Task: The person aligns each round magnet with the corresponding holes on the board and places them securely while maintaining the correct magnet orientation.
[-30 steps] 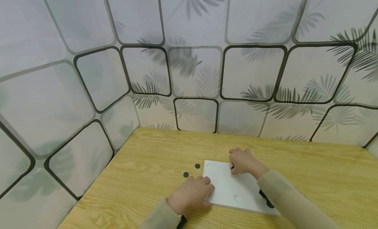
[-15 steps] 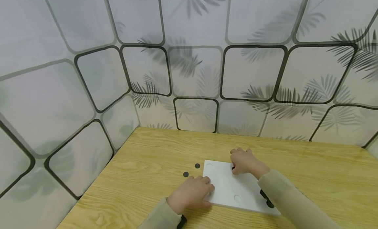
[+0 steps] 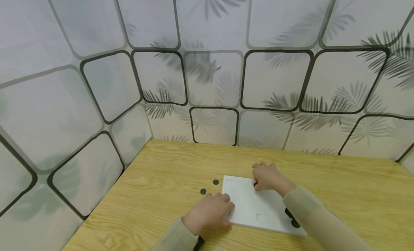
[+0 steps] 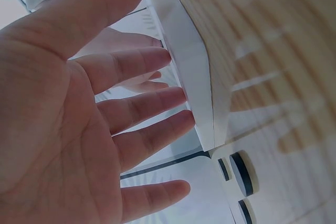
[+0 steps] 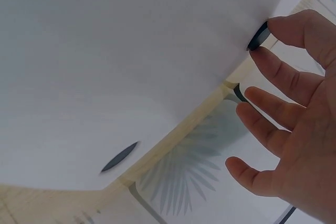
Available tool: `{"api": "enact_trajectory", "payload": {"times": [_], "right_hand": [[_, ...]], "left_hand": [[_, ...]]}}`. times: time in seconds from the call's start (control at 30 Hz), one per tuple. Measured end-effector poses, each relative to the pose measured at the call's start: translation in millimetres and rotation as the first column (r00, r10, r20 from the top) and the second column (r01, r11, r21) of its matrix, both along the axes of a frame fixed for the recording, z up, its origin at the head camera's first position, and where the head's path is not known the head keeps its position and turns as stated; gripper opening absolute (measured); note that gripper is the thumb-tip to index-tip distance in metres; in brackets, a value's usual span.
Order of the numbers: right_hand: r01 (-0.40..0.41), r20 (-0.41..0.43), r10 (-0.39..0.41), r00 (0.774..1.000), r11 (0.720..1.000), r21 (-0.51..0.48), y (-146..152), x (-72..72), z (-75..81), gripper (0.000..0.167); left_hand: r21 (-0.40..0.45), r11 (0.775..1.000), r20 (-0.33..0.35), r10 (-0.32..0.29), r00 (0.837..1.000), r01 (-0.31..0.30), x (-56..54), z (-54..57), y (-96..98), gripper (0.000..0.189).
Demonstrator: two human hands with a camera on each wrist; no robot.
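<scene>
A white board [image 3: 245,204] with shallow round recesses lies on the table. My right hand [image 3: 270,179] is over its far edge, pinching a black disc [image 5: 259,36] between thumb and index fingertip while the other fingers spread loosely. In the right wrist view, the pinched disc is tilted close to the board's surface. Another black disc [image 5: 119,157] sits in the board near a corner. At the board's left end is my left hand [image 3: 210,211], its fingers extended and fingertips along the edge. One recess [image 3: 260,217] shows near the front edge, another [image 3: 228,181] at the far left corner.
Two loose black discs, one nearer [image 3: 203,191] and one farther [image 3: 216,182], lie left of the board on the wooden table [image 3: 155,179]. The left wrist view shows three loose discs there. A patterned cloth wall [image 3: 213,125] stands behind the table and along its left side.
My right hand has shifted very slightly to the right with the disc still pinched. My left hand and the board stay in place.
</scene>
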State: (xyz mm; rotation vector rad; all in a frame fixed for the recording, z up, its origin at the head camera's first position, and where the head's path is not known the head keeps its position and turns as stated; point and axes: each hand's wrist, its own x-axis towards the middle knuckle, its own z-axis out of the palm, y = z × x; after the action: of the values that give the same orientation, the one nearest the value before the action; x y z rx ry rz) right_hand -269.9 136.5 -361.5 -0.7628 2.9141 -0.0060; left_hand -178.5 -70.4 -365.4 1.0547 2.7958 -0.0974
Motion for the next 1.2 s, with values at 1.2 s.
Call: {"api": "enact_trajectory", "payload": {"times": [1.2], "right_hand": [[-0.073,-0.083,0.067,0.994,0.995,-0.071,17,14.4,9.8,0.012]], "left_hand": [[0.007,1.0,-0.017,-0.002,1.0,0.002,0.5,-0.9,-0.2,0.036]]}}
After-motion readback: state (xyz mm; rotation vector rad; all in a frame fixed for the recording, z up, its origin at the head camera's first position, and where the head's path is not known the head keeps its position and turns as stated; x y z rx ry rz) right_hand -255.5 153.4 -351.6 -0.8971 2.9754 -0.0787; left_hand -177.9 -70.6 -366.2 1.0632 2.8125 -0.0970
